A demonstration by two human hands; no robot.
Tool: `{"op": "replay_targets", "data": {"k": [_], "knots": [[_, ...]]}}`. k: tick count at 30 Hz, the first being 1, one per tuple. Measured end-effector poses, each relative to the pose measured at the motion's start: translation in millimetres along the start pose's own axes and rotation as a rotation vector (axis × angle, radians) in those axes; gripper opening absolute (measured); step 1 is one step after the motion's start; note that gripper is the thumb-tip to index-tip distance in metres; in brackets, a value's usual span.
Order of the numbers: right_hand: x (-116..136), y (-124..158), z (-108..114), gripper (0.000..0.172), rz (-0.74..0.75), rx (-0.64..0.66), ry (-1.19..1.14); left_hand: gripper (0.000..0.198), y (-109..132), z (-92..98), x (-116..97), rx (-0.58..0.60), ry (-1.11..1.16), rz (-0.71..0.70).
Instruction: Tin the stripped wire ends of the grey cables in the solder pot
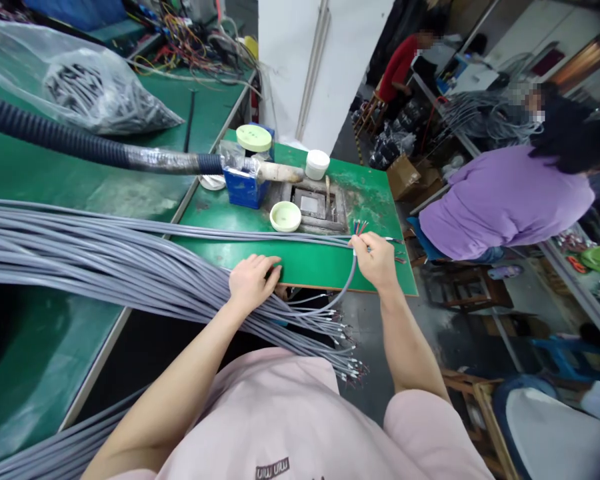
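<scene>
My right hand (376, 261) is closed in a pinch on one grey cable (349, 283) near its end. Thin red, blue and dark wires (361, 227) stick out above the fingers, and the cable bends down and back toward the bundle. My left hand (253, 281) lies over the edge of a thick bundle of grey cables (145, 267), thumb and fingers apart. The bundle's stripped ends (347, 363) hang past the table edge in front of me. A few separate cables (260, 233) lie straight across the green table (310, 267), ending beside my right hand.
Behind the cables, a square metal pot (311, 202) sits in the tabletop. Around it are a pale bowl (285, 217), a white jar (317, 164) and a blue holder (244, 189) with a black hose (170, 160). Two people work at the right; one wears purple (510, 200).
</scene>
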State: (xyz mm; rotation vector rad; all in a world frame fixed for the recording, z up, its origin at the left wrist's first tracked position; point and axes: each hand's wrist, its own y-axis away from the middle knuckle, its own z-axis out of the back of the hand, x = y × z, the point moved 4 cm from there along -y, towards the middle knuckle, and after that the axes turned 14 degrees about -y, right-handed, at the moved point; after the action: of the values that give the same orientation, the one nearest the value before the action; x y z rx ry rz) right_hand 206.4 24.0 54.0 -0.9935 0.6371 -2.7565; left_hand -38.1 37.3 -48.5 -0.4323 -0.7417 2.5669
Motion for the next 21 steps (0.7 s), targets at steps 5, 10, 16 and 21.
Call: {"op": "replay_targets", "data": {"k": [5,10,16,21], "knots": [[-1,6,-2,0.036,-0.013,-0.008,-0.115,0.023,0,-2.3,0,0.008,-0.004,0.004],[-4,29,14,0.034,-0.093,-0.070,-0.186,0.022,0,-0.6,1,0.021,0.016,0.022],[-62,122,61,0.035,-0.534,-0.121,0.024,0.018,-12,0.8,-1,0.176,0.199,0.066],[-114,209,50,0.045,-0.861,0.393,0.176,0.023,-40,-9.3,-26,0.222,0.116,-0.052]]}}
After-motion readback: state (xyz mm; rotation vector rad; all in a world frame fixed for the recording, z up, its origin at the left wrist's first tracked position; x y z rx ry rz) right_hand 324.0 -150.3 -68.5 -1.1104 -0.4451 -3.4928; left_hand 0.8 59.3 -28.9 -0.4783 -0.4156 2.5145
